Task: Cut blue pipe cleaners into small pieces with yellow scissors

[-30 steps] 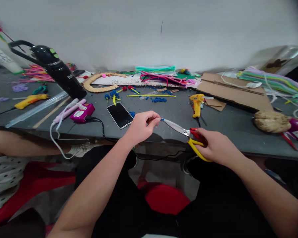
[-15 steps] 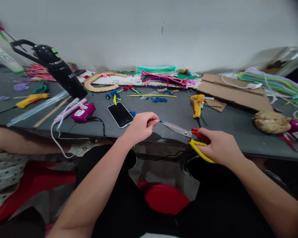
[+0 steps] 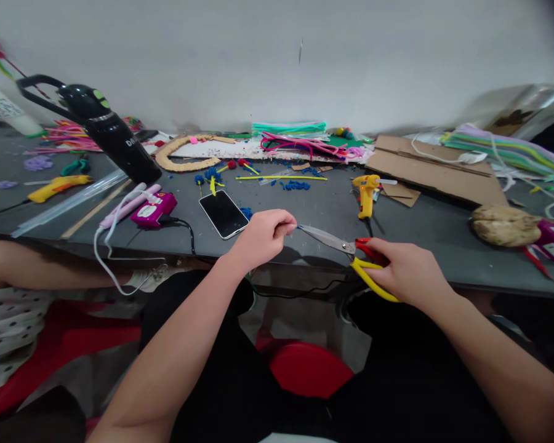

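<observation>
The right hand (image 3: 409,271) grips the scissors (image 3: 325,239) by the red and yellow handles. The blades lie nearly together, above the front part of the table (image 3: 425,237), tips toward the left hand (image 3: 265,237). The left hand pinches a small blue piece (image 3: 298,227) between thumb and fingers, at the blade tips; whether the blades touch it cannot be determined. The phone (image 3: 224,214) lies beyond the left wrist; the glue gun (image 3: 365,198) lies beyond the scissors.
</observation>
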`<state>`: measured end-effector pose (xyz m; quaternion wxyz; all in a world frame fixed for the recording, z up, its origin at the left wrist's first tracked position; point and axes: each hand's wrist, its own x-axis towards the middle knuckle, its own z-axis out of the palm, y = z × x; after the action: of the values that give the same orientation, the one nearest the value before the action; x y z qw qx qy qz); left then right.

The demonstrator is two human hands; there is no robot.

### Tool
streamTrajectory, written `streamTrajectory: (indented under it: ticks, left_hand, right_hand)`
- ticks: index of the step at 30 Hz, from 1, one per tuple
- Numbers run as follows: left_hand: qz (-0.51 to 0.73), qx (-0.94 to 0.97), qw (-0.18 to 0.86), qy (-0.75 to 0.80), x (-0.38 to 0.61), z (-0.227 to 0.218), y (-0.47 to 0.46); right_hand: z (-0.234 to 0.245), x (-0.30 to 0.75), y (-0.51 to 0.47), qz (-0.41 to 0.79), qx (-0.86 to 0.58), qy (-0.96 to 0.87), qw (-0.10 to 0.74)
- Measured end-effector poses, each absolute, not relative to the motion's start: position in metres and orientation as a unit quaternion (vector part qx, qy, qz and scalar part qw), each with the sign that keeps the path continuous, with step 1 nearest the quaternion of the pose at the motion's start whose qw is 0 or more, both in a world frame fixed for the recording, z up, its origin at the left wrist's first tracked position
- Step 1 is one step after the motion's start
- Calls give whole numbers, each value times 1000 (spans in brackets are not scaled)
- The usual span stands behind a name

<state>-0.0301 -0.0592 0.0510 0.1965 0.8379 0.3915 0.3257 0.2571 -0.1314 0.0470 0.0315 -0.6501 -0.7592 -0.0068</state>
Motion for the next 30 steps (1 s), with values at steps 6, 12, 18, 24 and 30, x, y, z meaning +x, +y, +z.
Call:
streamTrajectory:
  ticks: [6,12,18,24,30]
  left_hand:
    - [328,837,200,390,-30,51,-60]
    - [329,833,208,393,-30,50,-60]
    - [326,823,229,405,-30,51,-61]
    - [341,824,218,397,-30,52,-60]
    - [345,837,196,377,-31,52,-60]
  right_hand:
    - [48,257,-132,-3,-653,-757,25]
    - [49,255,-132,0,-655,-755,33]
    - [48,256,-133,3,-663,-748,38]
    - [52,256,-137,44,-664,-744,58]
    - [52,258,-136,60,-671,-737,46]
